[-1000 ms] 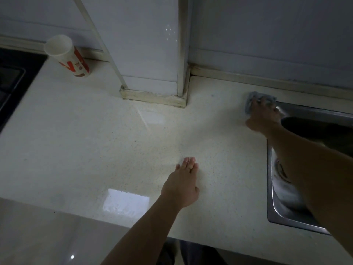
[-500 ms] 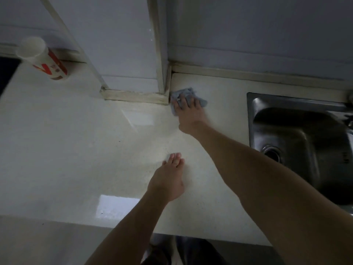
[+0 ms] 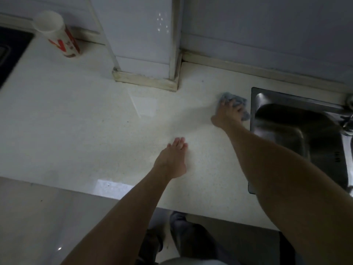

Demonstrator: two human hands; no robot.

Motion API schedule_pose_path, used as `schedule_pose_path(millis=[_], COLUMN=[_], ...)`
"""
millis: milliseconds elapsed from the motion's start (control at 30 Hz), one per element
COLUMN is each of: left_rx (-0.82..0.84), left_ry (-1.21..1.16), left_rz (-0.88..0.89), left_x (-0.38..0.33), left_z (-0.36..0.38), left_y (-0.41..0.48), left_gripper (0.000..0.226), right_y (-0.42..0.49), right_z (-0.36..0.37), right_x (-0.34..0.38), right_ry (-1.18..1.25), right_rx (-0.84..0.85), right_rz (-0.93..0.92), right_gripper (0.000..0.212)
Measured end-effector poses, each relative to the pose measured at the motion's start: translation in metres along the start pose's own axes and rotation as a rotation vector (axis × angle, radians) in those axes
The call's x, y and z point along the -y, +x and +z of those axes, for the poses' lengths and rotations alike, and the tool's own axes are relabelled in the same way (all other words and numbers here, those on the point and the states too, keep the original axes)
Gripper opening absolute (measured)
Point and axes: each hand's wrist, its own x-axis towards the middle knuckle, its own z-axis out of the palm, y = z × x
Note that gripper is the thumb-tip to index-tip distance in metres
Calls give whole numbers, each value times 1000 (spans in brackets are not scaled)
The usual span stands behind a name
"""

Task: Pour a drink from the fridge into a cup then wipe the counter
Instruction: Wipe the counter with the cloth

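Note:
A small grey-blue cloth lies on the pale speckled counter, just left of the sink. My right hand presses down on the cloth with spread fingers and covers most of it. My left hand rests flat on the counter near the front edge, fingers straight and together, holding nothing. A white paper cup with red print stands at the back left, near the wall.
A steel sink is set into the counter at the right, with a tap at its far edge. A tiled pillar juts onto the counter at the back. A dark hob lies at the far left.
My right hand has slid the cloth from the pillar's corner back to the right, up to the sink's edge. My left hand has stayed flat in place.

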Motion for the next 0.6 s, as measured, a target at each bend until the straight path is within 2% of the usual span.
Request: schedule_pose_path(millis=[200,300,400,500,600], left_rx=[-26,-44,-40,-11,-13], left_ry=[22,7,-5,-5,20], left_rz=[17,18,17,16,29], left_x=[6,8,7,6,6], left_z=[13,16,13,12,11], left_y=[1,4,3,0,-2], left_gripper=[74,76,79,80,78], right_y=[-26,-30,-31,-41,-58], right_z=[17,18,20,31,31], right_x=[132,130,77,-5,-70], right_ry=[-179,-260,-183,-81,-82], right_rx=[-27,-63,-109,-182,-126], right_rz=[-507,-602,-551,-377,-195], right_gripper=[91,85,83,88,94])
